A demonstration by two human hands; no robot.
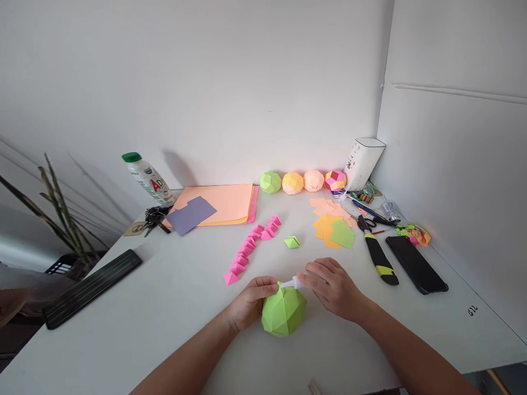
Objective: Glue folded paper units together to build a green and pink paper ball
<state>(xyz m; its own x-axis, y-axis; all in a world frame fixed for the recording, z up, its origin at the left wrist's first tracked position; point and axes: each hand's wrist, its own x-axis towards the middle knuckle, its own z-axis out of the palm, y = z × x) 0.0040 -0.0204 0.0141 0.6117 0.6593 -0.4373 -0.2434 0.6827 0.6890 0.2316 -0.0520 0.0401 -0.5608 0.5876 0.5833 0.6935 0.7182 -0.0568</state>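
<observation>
Head view: on the white table (173, 296), near its front edge, the left hand (251, 302) is curled around the left side of a green paper polyhedron (284, 314), with the thumb and fingertips pressed to its upper facets. The polyhedron rests on the tabletop. The right hand (334, 288) is closed in a pinch on a small white-tipped tube (293, 283) that lies almost level, its tip touching the top of the polyhedron just beside the left thumb.

Behind the hands a curved row of pink folded paper units (251, 245) runs back towards the wall, and one green folded unit (292, 242) sits alone to its right. Further right lie loose orange and green paper squares (331, 226), then a black-and-yellow utility knife (381, 259) and a dark phone (415, 264) side by side.

Four finished paper balls line the wall: green (270, 182), yellow (292, 183), peach (313, 180), pink-and-yellow (335, 180). To their left is a stack of orange sheets (224, 202), with a purple sheet (190, 214) overlapping its corner. A green-capped bottle (148, 178) leans by the wall.
</observation>
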